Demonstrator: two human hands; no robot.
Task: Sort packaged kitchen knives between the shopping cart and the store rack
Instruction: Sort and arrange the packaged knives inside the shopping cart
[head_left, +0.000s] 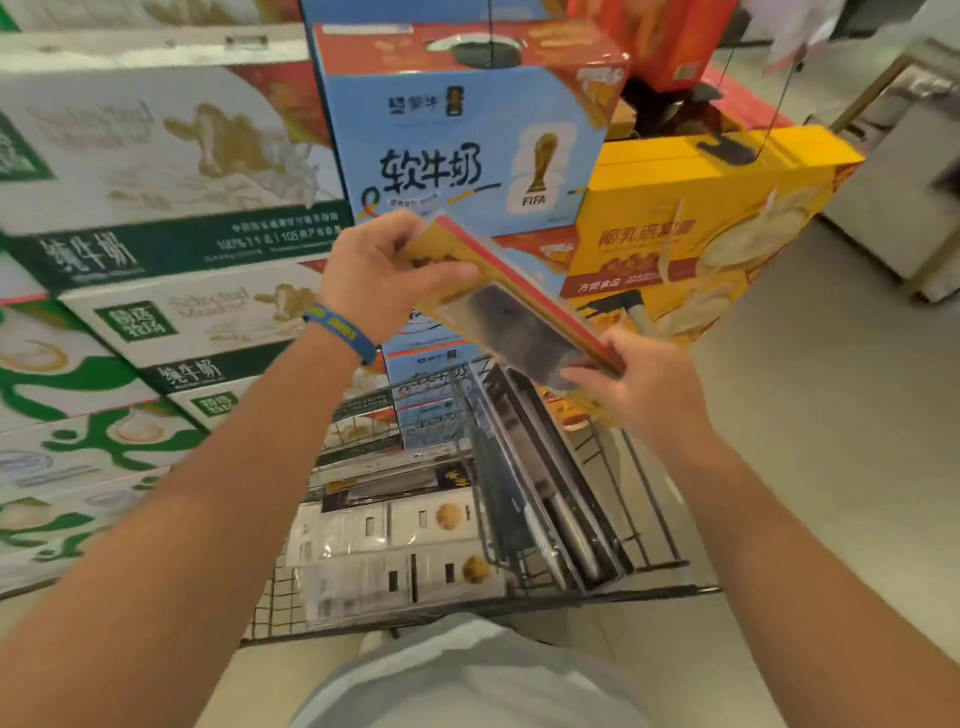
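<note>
I hold a packaged cleaver (511, 325), a yellow and red card with a wide grey blade behind clear plastic, tilted above the shopping cart (660, 564). My left hand (384, 273) grips its upper end, thumb across the front. My right hand (641, 387) pinches its lower end. Below, several more packaged knives (550, 499) stand on edge in the cart's right part. Flat white packs (395, 551) lie in the cart's left part. No store rack is in view.
Stacked milk cartons (156, 218) fill the left side. A blue carton (457, 150) and a yellow carton (696, 228) stand beyond the cart. Grey floor (831, 467) opens on the right, with a grey fixture (904, 208) at far right.
</note>
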